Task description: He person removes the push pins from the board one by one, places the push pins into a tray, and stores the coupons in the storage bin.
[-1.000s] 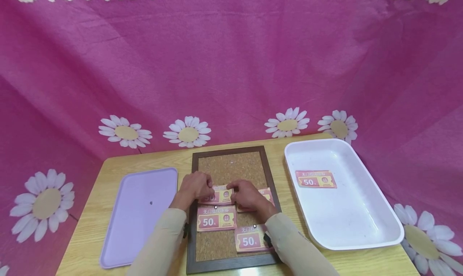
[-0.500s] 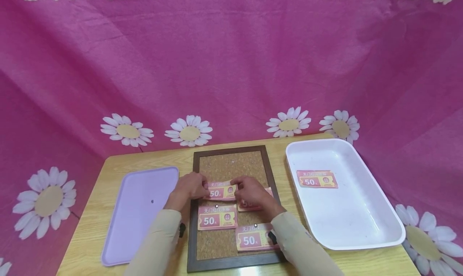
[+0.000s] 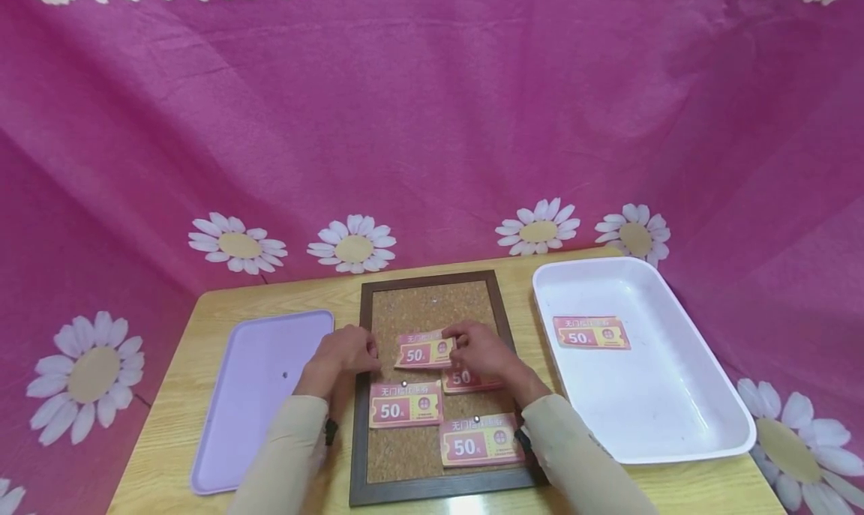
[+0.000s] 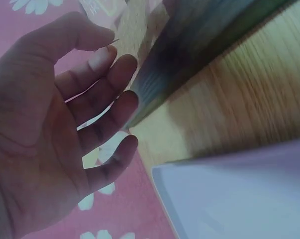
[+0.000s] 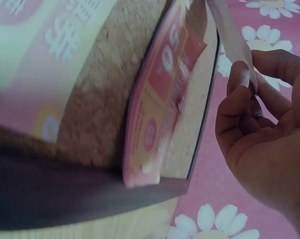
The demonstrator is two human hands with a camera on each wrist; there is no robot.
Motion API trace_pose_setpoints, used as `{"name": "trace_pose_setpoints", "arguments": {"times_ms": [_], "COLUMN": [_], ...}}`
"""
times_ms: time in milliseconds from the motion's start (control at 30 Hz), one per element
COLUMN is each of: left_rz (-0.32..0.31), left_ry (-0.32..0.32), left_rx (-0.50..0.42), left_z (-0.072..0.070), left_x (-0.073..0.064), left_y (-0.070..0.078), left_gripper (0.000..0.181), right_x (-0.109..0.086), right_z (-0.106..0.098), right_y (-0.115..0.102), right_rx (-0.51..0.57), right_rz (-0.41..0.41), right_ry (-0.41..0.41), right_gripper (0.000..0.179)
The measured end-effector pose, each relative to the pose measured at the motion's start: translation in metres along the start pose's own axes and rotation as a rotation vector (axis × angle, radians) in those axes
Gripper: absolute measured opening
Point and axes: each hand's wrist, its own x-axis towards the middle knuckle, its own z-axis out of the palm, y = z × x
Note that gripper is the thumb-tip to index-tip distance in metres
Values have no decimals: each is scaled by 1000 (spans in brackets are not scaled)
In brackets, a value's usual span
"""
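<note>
Above the framed cork board [image 3: 432,309], my right hand [image 3: 482,350] pinches the right end of a pink and yellow coupon [image 3: 420,354] marked 50. In the right wrist view the held coupon [image 5: 232,37] is seen edge-on between thumb and fingers. My left hand [image 3: 343,350] is apart from it, over the board's left frame. Between its thumb and index fingertip sticks out a thin pin [image 4: 116,40], its head hidden by the fingers. Coupons lie on the board at middle left [image 3: 405,406], lower right [image 3: 472,449] and, partly under my right hand, middle right [image 3: 462,381].
Left of the board lies a flat purple tray [image 3: 250,425] with a small dark spot [image 3: 284,375] on it. To the right stands a deep white tray [image 3: 658,395] holding one coupon [image 3: 591,333]. Behind the wooden table [image 3: 290,297] hangs a magenta flowered cloth [image 3: 432,140].
My left hand has let go of the coupon's left end and drawn away to the left. The coupon has shifted right and slightly up in my right hand.
</note>
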Motion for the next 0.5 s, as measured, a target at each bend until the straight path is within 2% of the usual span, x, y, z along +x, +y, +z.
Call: {"name": "trace_pose_setpoints", "arguments": {"times_ms": [133, 267, 500], "left_rz": [-6, -39, -102], "left_ry": [6, 18, -33], "left_rx": [14, -10, -44], "left_z": [-2, -4, -6], "left_x": [-6, -12, -24], "left_y": [-7, -16, -30], "left_gripper": [21, 19, 16], "right_x": [-3, -9, -16], "right_z": [-6, -12, -22], "right_y": [1, 2, 7], "right_rx": [-32, -21, -33], "right_rz": [-26, -28, -21], "right_ry": [39, 65, 106], "right_gripper": [36, 33, 25]}}
